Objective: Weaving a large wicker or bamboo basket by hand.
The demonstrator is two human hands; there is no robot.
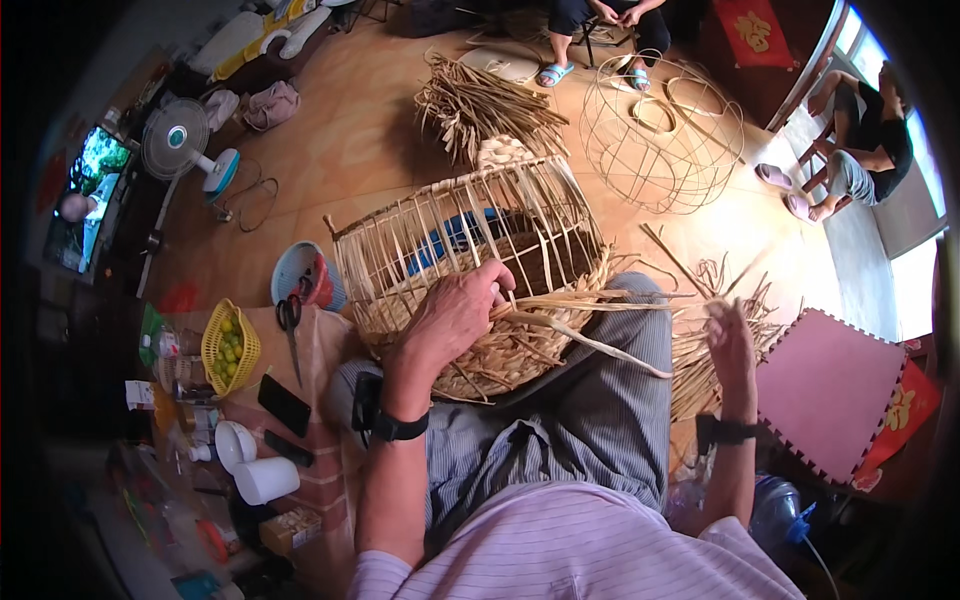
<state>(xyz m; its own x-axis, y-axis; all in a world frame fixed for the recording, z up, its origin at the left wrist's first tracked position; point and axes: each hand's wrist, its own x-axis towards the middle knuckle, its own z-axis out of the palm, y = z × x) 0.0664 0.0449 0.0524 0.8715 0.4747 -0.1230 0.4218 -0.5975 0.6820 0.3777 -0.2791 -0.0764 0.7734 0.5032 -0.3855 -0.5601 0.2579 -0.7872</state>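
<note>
A half-woven basket [375, 325] of dried plant strands lies across my lap. Its base is densely braided, while bare upright stakes show along the far side, and something blue is visible through them. My left hand [450, 315] rests at the basket's near edge, its fingers closed on a bunch of pale plant strands [575, 300] that stick out to the right. Off to the right of the basket, my right hand [730, 335] is raised above a heap of loose strands [700, 375]. Its fingers are blurred, and I see nothing clearly in them.
At left, scissors [289, 318], a phone [284, 405], a white cup [267, 481] and a yellow basket of green fruit [231, 345] crowd a surface. A strand bundle [480, 105], a wire frame [650, 140] and a fan [178, 140] stand beyond. Two people sit farther off.
</note>
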